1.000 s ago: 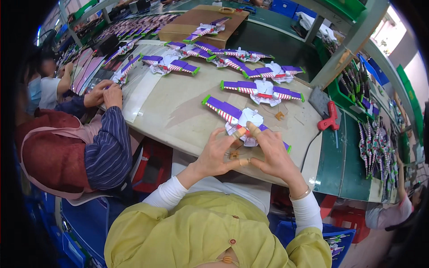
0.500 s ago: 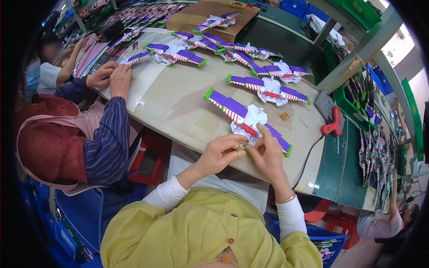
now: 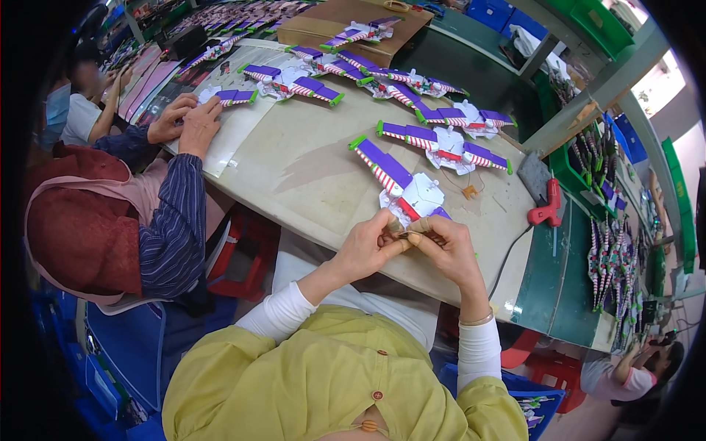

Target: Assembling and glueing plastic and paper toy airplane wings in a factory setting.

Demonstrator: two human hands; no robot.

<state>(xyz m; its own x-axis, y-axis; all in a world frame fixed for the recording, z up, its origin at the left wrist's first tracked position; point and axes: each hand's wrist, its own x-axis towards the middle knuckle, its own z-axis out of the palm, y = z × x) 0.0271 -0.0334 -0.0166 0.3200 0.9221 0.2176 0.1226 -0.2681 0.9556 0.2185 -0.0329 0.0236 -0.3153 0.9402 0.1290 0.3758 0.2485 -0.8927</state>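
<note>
A toy wing set (image 3: 423, 192) with a white body, a red strip, purple wings and red-and-white striped edges lies on the table in front of me. My left hand (image 3: 368, 244) and my right hand (image 3: 450, 251) meet at its near edge, fingertips pinched close together. Tan wraps cover some of the fingers. Whatever small piece sits between the fingertips is hidden by them. My right hand covers much of the right wing. Just beyond lies another wing set (image 3: 450, 151), with thin wires and a small tan part (image 3: 469, 192) beside it.
More wing sets (image 3: 283, 82) spread over the table's far side, near a cardboard box (image 3: 316, 29). A red glue gun (image 3: 546, 207) with a black cord lies at right, by a green bin (image 3: 570, 165). At left, a co-worker's hands (image 3: 193, 125) handle another wing set.
My left hand has shifted right and up against the wing set, and both hands' fingertips have come together. The wing set has turned slightly. The co-worker's wing piece has come more into view.
</note>
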